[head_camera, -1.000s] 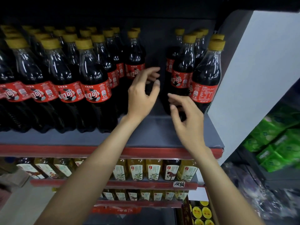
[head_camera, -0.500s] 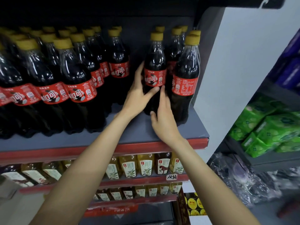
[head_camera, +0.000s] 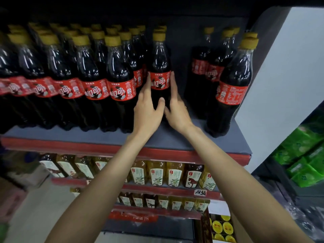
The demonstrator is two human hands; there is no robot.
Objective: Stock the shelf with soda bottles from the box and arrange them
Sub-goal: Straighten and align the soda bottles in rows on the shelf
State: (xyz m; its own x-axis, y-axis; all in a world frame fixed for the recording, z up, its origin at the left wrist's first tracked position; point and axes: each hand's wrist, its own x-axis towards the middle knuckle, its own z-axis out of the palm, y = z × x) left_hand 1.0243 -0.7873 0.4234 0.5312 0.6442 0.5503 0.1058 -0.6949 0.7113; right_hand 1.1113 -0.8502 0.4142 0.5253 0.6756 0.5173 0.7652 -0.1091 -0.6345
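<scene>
A white side panel (head_camera: 280, 67) bounds dim, red-edged lower shelving (head_camera: 175, 191).

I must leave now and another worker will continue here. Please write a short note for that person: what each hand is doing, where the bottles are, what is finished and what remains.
Left hand: straight fingers pressed on the left side of one soda bottle.
Right hand: straight fingers on that bottle's right side. The bottle stands upright on the top shelf, held between the two hands, neither one curled around it.
Done: packed rows fill the shelf's left part; a small group stands at the right end.
Left: an open gap remains right of the held bottle. The box is not in view.
</scene>
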